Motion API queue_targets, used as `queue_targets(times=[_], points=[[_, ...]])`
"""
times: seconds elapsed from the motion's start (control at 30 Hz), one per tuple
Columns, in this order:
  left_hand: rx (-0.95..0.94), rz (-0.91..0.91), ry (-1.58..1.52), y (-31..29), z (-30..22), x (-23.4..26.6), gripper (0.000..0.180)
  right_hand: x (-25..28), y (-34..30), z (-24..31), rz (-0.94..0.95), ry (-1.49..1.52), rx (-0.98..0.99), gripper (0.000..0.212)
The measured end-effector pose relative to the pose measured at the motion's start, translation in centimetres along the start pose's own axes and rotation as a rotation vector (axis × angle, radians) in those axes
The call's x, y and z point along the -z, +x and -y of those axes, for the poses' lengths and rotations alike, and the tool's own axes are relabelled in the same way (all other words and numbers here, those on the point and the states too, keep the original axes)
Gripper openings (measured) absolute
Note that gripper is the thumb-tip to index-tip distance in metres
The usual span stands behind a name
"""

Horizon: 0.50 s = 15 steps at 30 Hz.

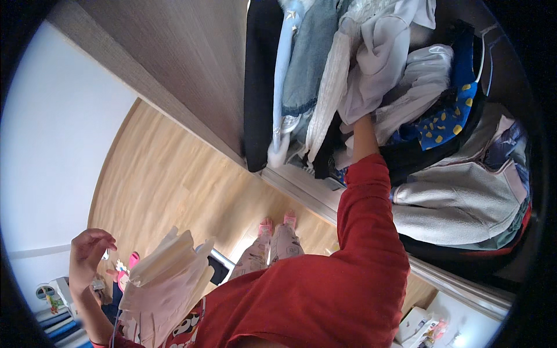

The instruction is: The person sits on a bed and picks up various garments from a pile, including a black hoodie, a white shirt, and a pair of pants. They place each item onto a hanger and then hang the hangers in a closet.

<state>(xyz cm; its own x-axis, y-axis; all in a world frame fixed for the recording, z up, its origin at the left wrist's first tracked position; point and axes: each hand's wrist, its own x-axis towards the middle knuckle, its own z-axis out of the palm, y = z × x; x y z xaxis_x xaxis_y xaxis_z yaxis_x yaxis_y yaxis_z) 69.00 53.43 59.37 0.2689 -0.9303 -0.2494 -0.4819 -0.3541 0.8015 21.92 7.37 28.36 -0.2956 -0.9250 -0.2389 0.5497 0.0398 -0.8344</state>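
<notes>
My left hand (90, 252) is raised at the lower left, its fingers curled. Small and white, something (105, 254) shows just below those fingers; I cannot make out what it is. Beside this hand and in front of my body hangs a pale cream-pink garment (165, 284) with loose folds; what holds it up is not plain. My right arm reaches into the wardrobe among hanging clothes. A pale lilac-grey garment (380, 64) covers my right hand, so its fingers are hidden. Next to it hang a cream textured garment (331, 95) and a whitish sheer one (415, 81).
Further left hang a blue-grey denim garment (310, 58) and a black one (261, 87). To the right are a blue yellow-spotted garment (447, 119), a white hanger (483, 58) and a grey fleece jacket (458, 203). The wardrobe's side panel (180, 64) and lower edge (307, 194) border the wooden floor (156, 174).
</notes>
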Motion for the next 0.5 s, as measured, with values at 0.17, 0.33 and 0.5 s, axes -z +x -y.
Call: queue_targets(times=[0.17, 0.33, 0.5], points=[[-0.047, 0.052, -0.014, -0.4, -0.1, -1.1, 0.007, 1.6, -1.8, -3.2, -0.032, -0.100, -0.056, 0.056], [-0.027, 0.124, -0.016, 0.9, -1.2, -1.7, 0.009, 0.4, -0.7, 0.1, -0.005, -0.048, 0.003, 0.051], [-0.043, 0.222, -0.130, 1.4, -1.3, -3.0, 0.011, -1.6, 0.2, 3.4, 0.043, -0.043, 0.052, 0.046]])
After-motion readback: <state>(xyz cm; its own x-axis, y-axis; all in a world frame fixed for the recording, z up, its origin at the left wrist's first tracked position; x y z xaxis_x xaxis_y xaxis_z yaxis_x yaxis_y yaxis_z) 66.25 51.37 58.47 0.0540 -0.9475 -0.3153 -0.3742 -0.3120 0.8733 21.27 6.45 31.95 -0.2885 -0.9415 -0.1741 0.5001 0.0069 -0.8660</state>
